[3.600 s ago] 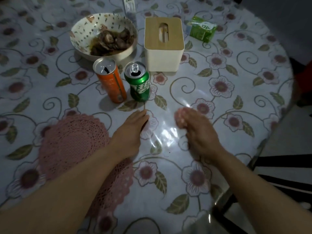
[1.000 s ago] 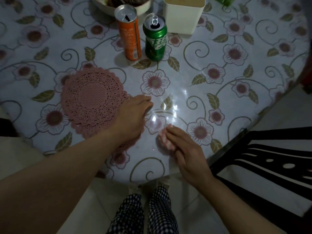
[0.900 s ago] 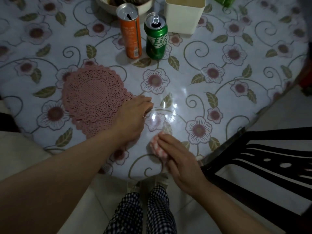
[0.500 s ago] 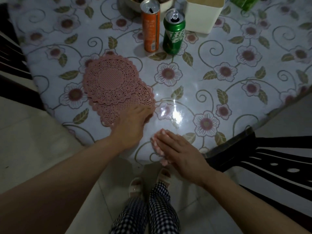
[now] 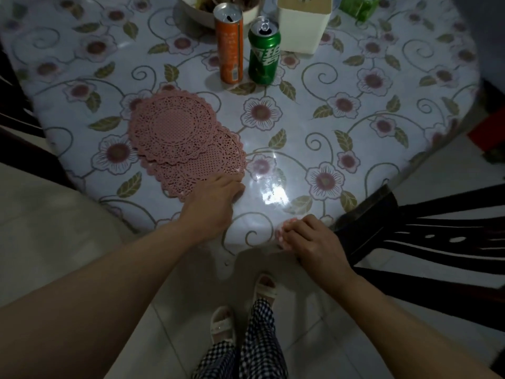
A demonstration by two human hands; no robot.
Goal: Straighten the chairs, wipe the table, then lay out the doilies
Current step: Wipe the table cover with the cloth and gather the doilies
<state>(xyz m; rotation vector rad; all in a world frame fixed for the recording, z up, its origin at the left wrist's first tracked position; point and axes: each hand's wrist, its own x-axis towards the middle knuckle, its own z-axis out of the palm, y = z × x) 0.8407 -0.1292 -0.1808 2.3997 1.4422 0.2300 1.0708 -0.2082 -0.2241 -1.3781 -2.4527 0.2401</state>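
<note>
A stack of pink lace doilies point(image 5: 180, 138) lies on the round table point(image 5: 355, 132), which wears a flowered plastic cover. My left hand point(image 5: 211, 201) rests flat on the table with its fingers on the near edge of the stack. My right hand point(image 5: 314, 242) presses a small pink-and-white cloth point(image 5: 284, 232) against the table's near rim, fingers curled over it. Most of the cloth is hidden under the hand.
An orange can point(image 5: 229, 45) and a green can point(image 5: 263, 51) stand at the back, with a bowl of scraps point(image 5: 207, 12), a white tissue box point(image 5: 303, 23) and a green packet point(image 5: 358, 6) behind. Dark chairs stand at the right point(image 5: 437, 242) and left point(image 5: 16, 119).
My right hand has dragged the cloth from the middle of the table back to its near rim and a little rightward. The left hand has stayed at the doilies' edge. The view has pulled back.
</note>
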